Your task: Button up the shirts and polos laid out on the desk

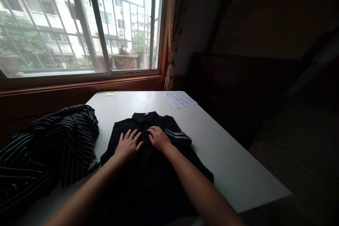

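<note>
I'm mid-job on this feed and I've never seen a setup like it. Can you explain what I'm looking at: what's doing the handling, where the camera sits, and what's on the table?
There is no machine here, just a person's bare hands. The single picture comes from a camera worn on the head, looking forward and down, so the forearms enter from the bottom.

On the white table a dark collared shirt is spread, its collar away from the wearer. The left hand rests on it, fingers spread. The right hand touches it below the collar with bent fingers; whether they pinch the cloth, I can't tell.

To the left is a heap of striped cloth. Toward the far edge are a yellow note and printed paper.
</note>
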Available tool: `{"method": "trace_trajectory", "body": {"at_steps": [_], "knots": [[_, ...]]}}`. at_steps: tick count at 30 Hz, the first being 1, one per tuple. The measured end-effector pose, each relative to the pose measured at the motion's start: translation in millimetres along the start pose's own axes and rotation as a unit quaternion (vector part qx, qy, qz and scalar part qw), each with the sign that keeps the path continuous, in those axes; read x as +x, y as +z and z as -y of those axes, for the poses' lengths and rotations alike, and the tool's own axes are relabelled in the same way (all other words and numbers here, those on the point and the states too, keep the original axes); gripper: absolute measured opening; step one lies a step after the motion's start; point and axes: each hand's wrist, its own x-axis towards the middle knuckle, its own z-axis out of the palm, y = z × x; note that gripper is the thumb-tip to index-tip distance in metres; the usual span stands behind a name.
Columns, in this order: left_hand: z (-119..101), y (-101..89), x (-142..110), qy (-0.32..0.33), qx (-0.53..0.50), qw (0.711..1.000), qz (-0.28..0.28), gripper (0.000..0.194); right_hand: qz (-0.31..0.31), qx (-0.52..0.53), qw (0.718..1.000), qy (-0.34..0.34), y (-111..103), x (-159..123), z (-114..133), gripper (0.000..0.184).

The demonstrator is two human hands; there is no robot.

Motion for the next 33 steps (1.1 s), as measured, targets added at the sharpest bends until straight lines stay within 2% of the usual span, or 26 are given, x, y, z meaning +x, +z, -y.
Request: {"method": "trace_trajectory", "body": {"at_steps": [3, 8, 17, 20, 23, 25, 26, 27, 29, 33], "knots": [[1.5, 6.7, -9.5, -0.02, 0.009, 1.0, 0.006, 0.056, -0.017, -0.021, 1.0, 0.003, 13.3, -4.0, -8.5, 0.03], [-2.2, 3.1, -35.4, -0.061, 0.01, 0.997, 0.038, 0.06, -0.028, -0.075, 0.997, -0.006, 22.9, -24.8, -11.1, 0.034], [-21.4, -19.0, -100.5, -0.051, 0.079, 0.991, 0.093, 0.061, -0.013, -0.07, 0.993, -0.099, 10.7, -71.1, 0.2, 0.034], [-18.7, -36.3, -105.5, -0.02, 0.066, 0.99, 0.122, 0.059, -0.001, -0.051, 0.99, -0.128, 6.1, -77.7, -1.0, 0.035], [-5.5, -54.3, -83.5, 0.003, 0.028, 0.995, 0.1, 0.054, 0.0, -0.043, 0.989, -0.139, 4.6, -79.3, -1.8, 0.034], [6.8, -59.6, -55.8, -0.003, 0.006, 0.999, 0.035, 0.049, -0.002, -0.044, 0.989, -0.14, 4.7, -79.0, -1.9, 0.033], [13.1, -59.0, -39.9, 0.015, 0.0, 1.0, -0.005, 0.044, -0.002, -0.045, 0.989, -0.142, 4.9, -78.6, -1.9, 0.033], [19.1, -56.2, -23.5, 0.044, -0.008, 0.998, -0.037, 0.04, -0.002, -0.046, 0.988, -0.144, 5.0, -78.3, -1.8, 0.032], [29.1, -45.4, 7.2, 0.111, -0.037, 0.991, -0.059, 0.038, -0.001, -0.049, 0.988, -0.149, 4.6, -78.0, -1.4, 0.032], [38.7, -19.7, 46.1, 0.161, -0.086, 0.982, -0.045, 0.037, 0.008, -0.055, 0.985, -0.162, 0.5, -81.7, -0.4, 0.034]]}}
